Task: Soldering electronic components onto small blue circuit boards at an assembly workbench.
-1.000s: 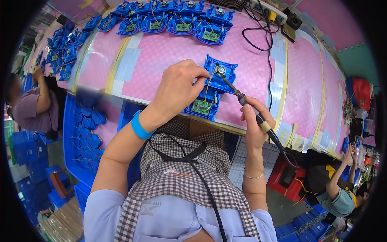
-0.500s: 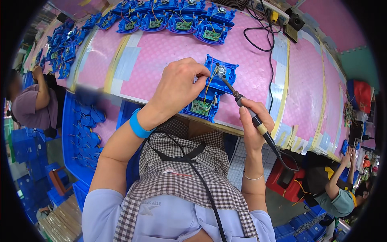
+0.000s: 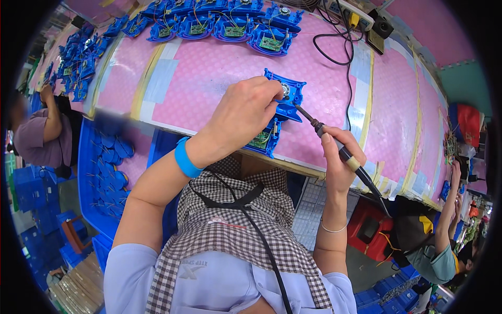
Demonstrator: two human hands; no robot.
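Observation:
My right hand (image 3: 340, 154) grips a soldering iron (image 3: 345, 155) with a black handle, its tip close to the lower right of a round speaker (image 3: 286, 91). That speaker sits in a blue plastic housing half (image 3: 298, 85) on the bench. Over the housing, my left hand (image 3: 248, 107) has thumb and forefinger pinched together beside the speaker; whatever they hold is hidden. Just below, nearer me, lies a second blue housing part with a green circuit board (image 3: 260, 139), partly covered by my left hand.
Several blue housings with green circuit boards (image 3: 233, 31) line the bench's far side. A black cable (image 3: 349, 94) runs from the power strip (image 3: 361, 18). At left stands a blue bin (image 3: 89, 193) of blue parts. Two people work at either side.
My left hand has moved right, its fingertips now over the speaker's edge. My right hand and the soldering iron have shifted slightly right, and the iron's tip sits lower, off the speaker.

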